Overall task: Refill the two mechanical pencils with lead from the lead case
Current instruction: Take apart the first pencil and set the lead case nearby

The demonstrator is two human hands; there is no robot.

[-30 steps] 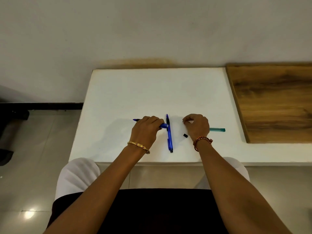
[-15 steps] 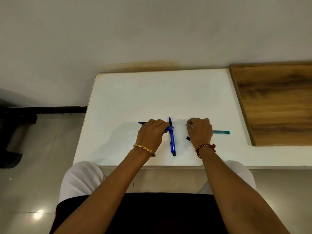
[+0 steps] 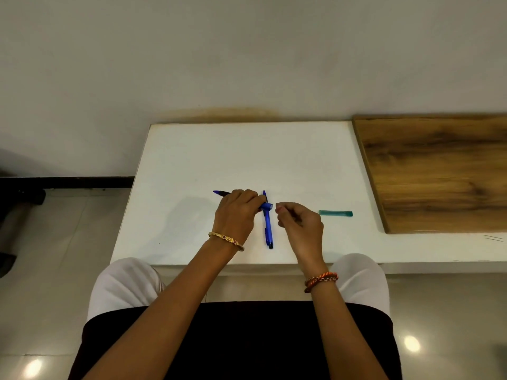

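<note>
1. Left hand [image 3: 238, 212] grips blue mechanical pencil [image 3: 265, 206] crosswise, open barrel end pointing right, dark tip poking out left
2. Right hand [image 3: 299, 224] just beside that end, fingers curled in a pinch; what it pinches is too small to tell
3. Second blue pencil [image 3: 267, 229] lies flat under the held one, pointing away
4. Teal lead case [image 3: 335, 213] flat, right of right hand
5. Matte white table [image 3: 247, 154], wood-grain board [image 3: 439, 171] at right, glossy tile floor [image 3: 49, 283], plain wall
</note>
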